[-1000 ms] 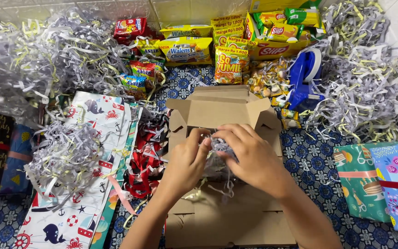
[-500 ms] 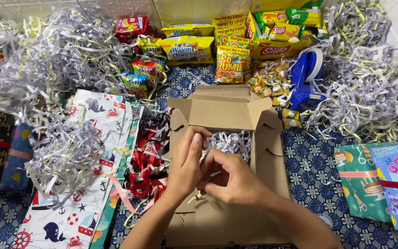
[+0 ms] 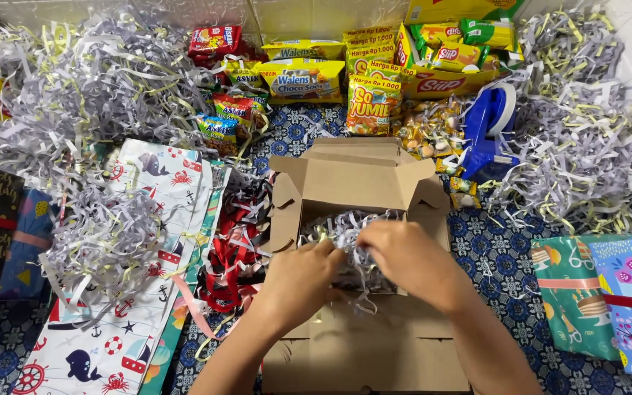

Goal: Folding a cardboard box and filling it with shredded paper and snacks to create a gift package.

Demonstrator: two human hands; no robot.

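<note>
— Paper shreds, grey and crinkly with a few pale yellow strands: that's what both sets of fingers are in. The left hand (image 3: 298, 281) has its fingers curled down onto the tuft of shredded paper (image 3: 345, 232), and the right hand (image 3: 409, 260) is bent over the same tuft from the other side.

— Are they pinching it or only pressing?

— The right fingers look closed around some strands; on the left I cannot tell, the fingertips are buried. The tuft lies inside the cardboard box (image 3: 360, 179), plain brown and matte, with its lid flaps standing open at the far side.

— How many boxes?

— One. Just left of it lies a tangle of glossy red ribbon (image 3: 224, 263), then flat sheets of wrapping paper (image 3: 151, 219) printed with whales and anchors, with one loose heap of shreds (image 3: 104, 238) resting on top.

— And beyond?

— A row of shiny snack packets (image 3: 305, 77), yellow, red and green, too overlapped to count. One blue tape dispenser (image 3: 488, 135) beside them. Two wrapped gifts (image 3: 601, 292) lie at the right, touching, on a blue patterned cloth (image 3: 506, 263).
</note>
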